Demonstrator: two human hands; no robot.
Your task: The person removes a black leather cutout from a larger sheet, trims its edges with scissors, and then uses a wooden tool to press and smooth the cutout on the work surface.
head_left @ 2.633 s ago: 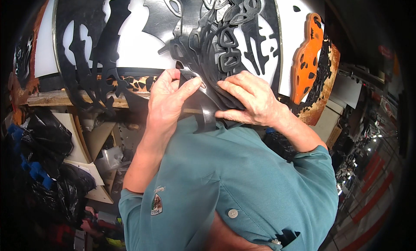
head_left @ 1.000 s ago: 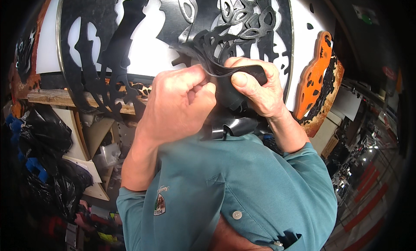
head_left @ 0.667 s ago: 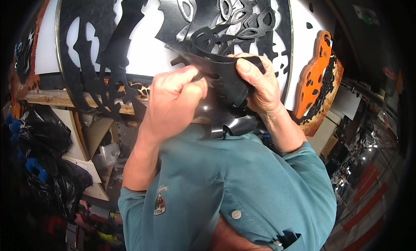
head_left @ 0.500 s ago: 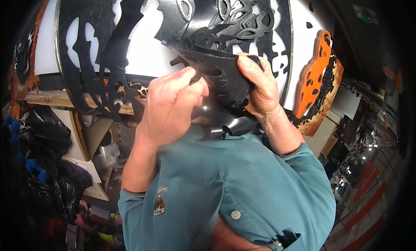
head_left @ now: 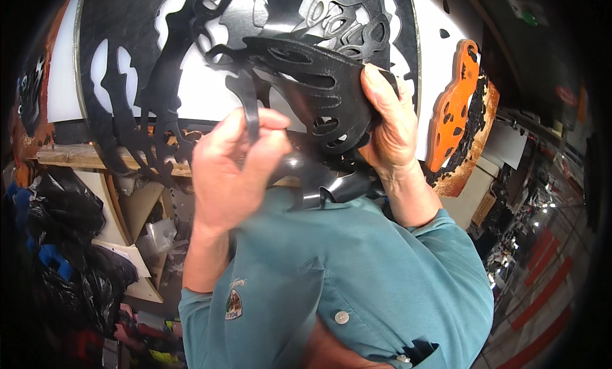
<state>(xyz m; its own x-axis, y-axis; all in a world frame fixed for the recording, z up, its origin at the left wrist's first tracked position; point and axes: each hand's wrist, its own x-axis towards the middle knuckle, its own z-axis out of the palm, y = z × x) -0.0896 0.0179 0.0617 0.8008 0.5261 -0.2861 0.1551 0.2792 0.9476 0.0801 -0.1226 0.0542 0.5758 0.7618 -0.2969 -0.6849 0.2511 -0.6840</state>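
Observation:
My right hand (head_left: 394, 130) grips the right edge of a black slotted sheet piece (head_left: 347, 72), thumb on the front. The piece is held up, tilted, with long oval slots across it. My left hand (head_left: 226, 168), a little blurred, pinches the lower end of a thin black strip (head_left: 245, 92). The strip's upper end meets the slotted piece's left side; whether they are joined I cannot tell. Below my hands, shiny black material (head_left: 338, 181) lies against my shirt.
A black cut-out sheet (head_left: 169, 57) covers a white work surface (head_left: 62, 82) and hangs over its wooden edge (head_left: 83, 156). Loose black cut pieces (head_left: 373, 34) heap at the back. On the right are an orange cutting form (head_left: 454, 108) and black scraps (head_left: 479, 111). Black bags (head_left: 70, 209) lie lower left.
My left hand has moved slightly left and down, drawing the strip out into view. The slotted piece has turned so its slots show more openly. My right hand keeps its grip.

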